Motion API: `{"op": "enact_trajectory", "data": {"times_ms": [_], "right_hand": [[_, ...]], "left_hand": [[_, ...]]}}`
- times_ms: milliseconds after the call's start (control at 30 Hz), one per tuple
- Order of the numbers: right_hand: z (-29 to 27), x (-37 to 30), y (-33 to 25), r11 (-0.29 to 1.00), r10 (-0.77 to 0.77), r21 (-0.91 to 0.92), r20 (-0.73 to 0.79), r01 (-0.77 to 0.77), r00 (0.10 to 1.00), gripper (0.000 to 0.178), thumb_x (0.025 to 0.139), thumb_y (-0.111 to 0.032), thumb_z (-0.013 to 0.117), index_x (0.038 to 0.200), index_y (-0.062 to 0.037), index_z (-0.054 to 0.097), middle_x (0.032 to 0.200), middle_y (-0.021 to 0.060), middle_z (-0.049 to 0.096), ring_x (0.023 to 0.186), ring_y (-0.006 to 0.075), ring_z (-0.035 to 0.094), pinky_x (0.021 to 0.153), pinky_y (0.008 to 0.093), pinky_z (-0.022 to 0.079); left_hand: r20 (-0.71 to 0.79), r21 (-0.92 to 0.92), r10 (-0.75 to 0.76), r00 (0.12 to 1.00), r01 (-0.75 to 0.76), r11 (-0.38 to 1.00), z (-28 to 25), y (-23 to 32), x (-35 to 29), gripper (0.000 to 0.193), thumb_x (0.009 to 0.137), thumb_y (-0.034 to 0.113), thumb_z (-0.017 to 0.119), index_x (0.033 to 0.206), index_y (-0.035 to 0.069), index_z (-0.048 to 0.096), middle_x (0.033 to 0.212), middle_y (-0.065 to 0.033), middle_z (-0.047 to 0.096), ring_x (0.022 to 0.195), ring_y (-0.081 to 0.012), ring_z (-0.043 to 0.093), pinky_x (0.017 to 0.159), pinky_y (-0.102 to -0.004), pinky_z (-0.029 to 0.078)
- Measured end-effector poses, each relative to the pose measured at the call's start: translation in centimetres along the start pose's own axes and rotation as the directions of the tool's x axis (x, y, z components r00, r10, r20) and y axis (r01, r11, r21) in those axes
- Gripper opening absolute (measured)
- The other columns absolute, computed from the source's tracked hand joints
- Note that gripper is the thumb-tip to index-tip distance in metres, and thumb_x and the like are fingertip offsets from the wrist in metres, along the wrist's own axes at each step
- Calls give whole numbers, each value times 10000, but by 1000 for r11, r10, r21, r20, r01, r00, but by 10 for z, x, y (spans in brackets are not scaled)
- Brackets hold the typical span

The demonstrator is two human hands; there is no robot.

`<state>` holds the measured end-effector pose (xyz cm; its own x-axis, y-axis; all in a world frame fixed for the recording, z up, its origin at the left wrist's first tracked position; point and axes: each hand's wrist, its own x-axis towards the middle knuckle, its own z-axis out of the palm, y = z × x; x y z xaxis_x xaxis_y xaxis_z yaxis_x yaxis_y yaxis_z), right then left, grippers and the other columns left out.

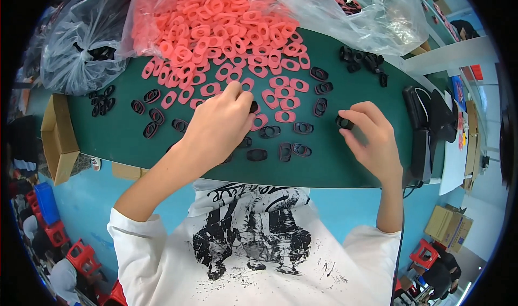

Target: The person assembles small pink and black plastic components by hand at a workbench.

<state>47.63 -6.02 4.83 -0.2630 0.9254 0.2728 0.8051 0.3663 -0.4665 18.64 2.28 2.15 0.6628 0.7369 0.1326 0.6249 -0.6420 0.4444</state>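
My left hand [220, 123] is closed over the middle of the green table, with a small black part [253, 107] showing at its fingertips. Pink oval rings [284, 92] lie flat beyond and beside it. Off to the right, my right hand [373, 138] pinches a small black ring-shaped piece [343, 122] between thumb and fingers, just above the tabletop. Between the two hands are scattered black oval pieces [270, 131], some with pink showing inside. Part of what lies under my left hand and forearm is hidden.
A big heap of pink rings [216, 22] spills from a clear plastic bag at the back. Small black parts cluster at the far right [372, 62] and left [102, 101]. A black case [421, 128] stands at the right edge, a cardboard box [59, 136] at the left.
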Motion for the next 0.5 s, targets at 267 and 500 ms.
{"op": "enact_trajectory", "data": {"times_ms": [267,500], "right_hand": [[11,17,-21,991,20,134,65,-29,998,447,718,86,738,1142,-38,668,976,109,594,748,227,608,631,303,509],[28,45,-23,986,-100,141,103,85,990,419,754,78,729,1148,-37,650,1003,99,611,764,215,623,672,317,537]], "left_hand": [[-37,132,109,993,-103,986,7,-2,4,220,708,-45,677,890,-27,556,943,-158,555,802,-303,653,594,-377,548],[10,114,104,994,-105,988,7,-8,2,288,652,-56,697,902,-33,557,954,-158,547,834,-289,652,593,-355,549]]}}
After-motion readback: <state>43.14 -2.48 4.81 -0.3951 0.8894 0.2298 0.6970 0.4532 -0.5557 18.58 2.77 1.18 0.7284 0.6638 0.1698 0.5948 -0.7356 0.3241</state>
